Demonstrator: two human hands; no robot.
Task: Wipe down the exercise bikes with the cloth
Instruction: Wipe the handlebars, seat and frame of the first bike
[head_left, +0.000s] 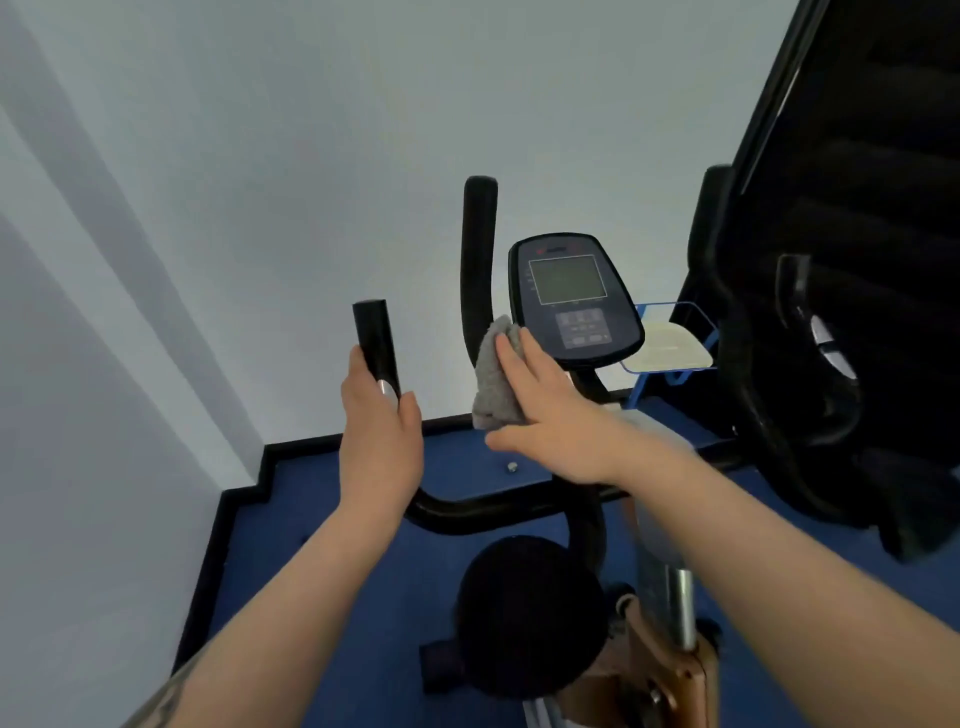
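An exercise bike stands below me, its black handlebar (467, 512) curving up on both sides. My left hand (382, 441) grips the left handle (375, 338) near its silver pulse plate. My right hand (550, 410) presses a grey cloth (493, 379) against the tall black upright bar (478, 260), just left of the console (571, 296) with its grey screen. The black saddle (524, 613) sits low in the centre.
A white wall fills the left and back. Blue carpet (322, 519) with a black skirting edge covers the floor. A large black machine (841, 260) stands at the right. A blue chair with a pale seat (670, 343) sits behind the console.
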